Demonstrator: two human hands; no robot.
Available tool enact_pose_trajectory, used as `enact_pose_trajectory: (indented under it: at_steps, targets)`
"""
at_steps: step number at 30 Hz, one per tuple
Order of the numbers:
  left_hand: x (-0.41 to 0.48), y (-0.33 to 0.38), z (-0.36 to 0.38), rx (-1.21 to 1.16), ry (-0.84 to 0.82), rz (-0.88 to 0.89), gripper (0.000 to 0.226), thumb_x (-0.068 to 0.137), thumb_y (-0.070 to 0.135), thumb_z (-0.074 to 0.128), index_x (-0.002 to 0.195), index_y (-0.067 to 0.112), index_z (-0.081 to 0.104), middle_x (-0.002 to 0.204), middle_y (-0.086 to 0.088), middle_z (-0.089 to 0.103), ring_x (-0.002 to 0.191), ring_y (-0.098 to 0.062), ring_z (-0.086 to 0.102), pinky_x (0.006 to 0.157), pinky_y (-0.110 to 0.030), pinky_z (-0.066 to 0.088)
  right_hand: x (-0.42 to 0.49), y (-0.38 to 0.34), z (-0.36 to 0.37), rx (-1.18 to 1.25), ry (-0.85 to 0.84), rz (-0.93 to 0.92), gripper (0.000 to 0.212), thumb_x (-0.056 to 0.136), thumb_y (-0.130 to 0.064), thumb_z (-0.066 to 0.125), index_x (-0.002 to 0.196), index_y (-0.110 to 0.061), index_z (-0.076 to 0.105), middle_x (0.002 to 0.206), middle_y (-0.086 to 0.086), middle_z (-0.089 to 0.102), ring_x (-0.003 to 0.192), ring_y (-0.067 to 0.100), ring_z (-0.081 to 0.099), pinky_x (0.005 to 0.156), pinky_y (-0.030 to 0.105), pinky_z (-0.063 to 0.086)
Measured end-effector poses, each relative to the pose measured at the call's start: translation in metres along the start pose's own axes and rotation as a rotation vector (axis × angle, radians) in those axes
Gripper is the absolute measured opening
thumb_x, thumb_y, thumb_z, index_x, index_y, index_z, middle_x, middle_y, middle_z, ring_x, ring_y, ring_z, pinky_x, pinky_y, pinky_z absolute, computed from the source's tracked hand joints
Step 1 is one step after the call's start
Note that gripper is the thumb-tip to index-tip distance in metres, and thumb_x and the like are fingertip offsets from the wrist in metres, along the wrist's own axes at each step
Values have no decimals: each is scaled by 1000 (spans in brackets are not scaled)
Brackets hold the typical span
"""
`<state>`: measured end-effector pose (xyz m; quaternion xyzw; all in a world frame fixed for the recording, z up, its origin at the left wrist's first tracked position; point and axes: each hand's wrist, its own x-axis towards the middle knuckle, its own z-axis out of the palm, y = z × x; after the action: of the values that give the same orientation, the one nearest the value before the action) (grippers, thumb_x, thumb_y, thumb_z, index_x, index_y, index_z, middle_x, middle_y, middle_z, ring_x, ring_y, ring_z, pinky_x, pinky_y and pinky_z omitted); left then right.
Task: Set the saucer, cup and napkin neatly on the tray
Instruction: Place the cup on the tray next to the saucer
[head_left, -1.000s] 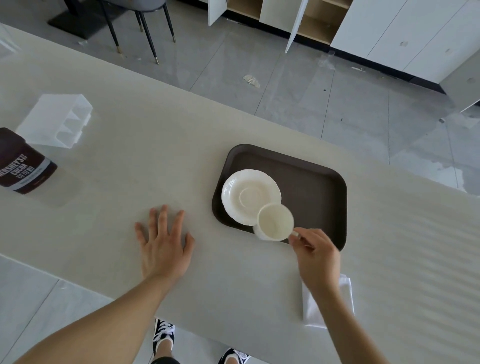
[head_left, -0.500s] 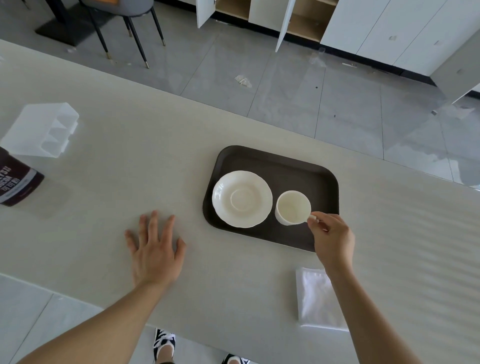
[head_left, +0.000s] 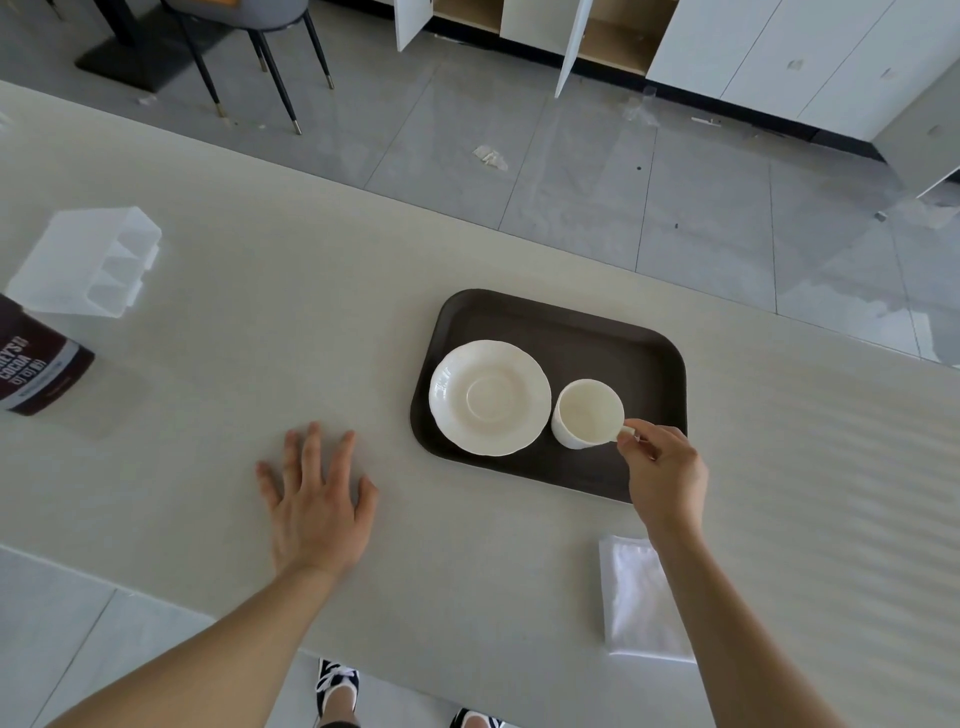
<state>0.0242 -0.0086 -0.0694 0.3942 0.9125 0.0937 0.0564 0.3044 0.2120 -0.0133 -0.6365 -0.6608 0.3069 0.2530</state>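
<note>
Quick count of what's on the table: one dark tray (head_left: 618, 338), one white saucer (head_left: 489, 397), one white cup (head_left: 587, 413), so just a single place setting's worth. One folded white napkin (head_left: 636, 603) too (could be a couple of layers stacked, can't really tell from here). Off to the left there's one brown cocoa can (head_left: 36, 364) and one clear plastic organizer (head_left: 85, 260), looks like three compartments showing in it. Two hands in the shot, a left hand (head_left: 317, 504) and a right hand (head_left: 665, 473). Down at the bottom edge, two sneakers (head_left: 337, 680). One chair (head_left: 260, 52) up at the back.
</note>
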Motion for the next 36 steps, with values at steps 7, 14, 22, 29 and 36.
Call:
enact_pose_trajectory:
  at_steps: [7, 14, 22, 29, 36]
  targets:
    - [1, -2, 4, 5, 8, 4, 62, 85, 43, 37, 143, 23, 44, 155, -17, 34, 148, -38, 21, 117, -64, 10, 6, -1, 4, 44, 9, 49, 15, 92, -20, 65, 102, -22, 76, 98, -3, 69, 85, 17, 64, 73, 28, 47]
    - [1, -3, 6, 4, 10, 2, 61, 85, 43, 36, 143, 24, 44, 155, -16, 34, 148, -38, 20, 117, -64, 10, 7, -2, 3, 131, -28, 123, 26, 92, -21, 64, 117, -24, 68, 106, -3, 70, 93, 14, 65, 81, 32, 53]
    - [0, -3, 5, 8, 9, 3, 62, 85, 44, 35, 143, 23, 44, 156, -16, 33, 149, -37, 19, 118, -64, 9, -8, 0, -9, 231, -22, 177, 33, 91, -21, 64, 125, -24, 61, 99, -11, 70, 92, 17, 69, 83, 37, 56]
    - [0, -2, 4, 4, 4, -1, 62, 86, 44, 35, 144, 23, 43, 156, -15, 32, 149, -36, 17, 118, -63, 8, -34, 12, -29, 122, 17, 147, 20, 91, -19, 64, 109, -23, 70, 88, -6, 72, 84, 17, 69, 77, 33, 54]
    - [0, -5, 11, -6, 16, 14, 62, 85, 44, 36, 143, 23, 42, 156, -15, 30, 149, -36, 15, 117, -64, 7, -71, 34, -56, -266, -59, 171, 29, 91, -24, 64, 119, -21, 66, 103, -3, 65, 88, 19, 62, 71, 30, 45]
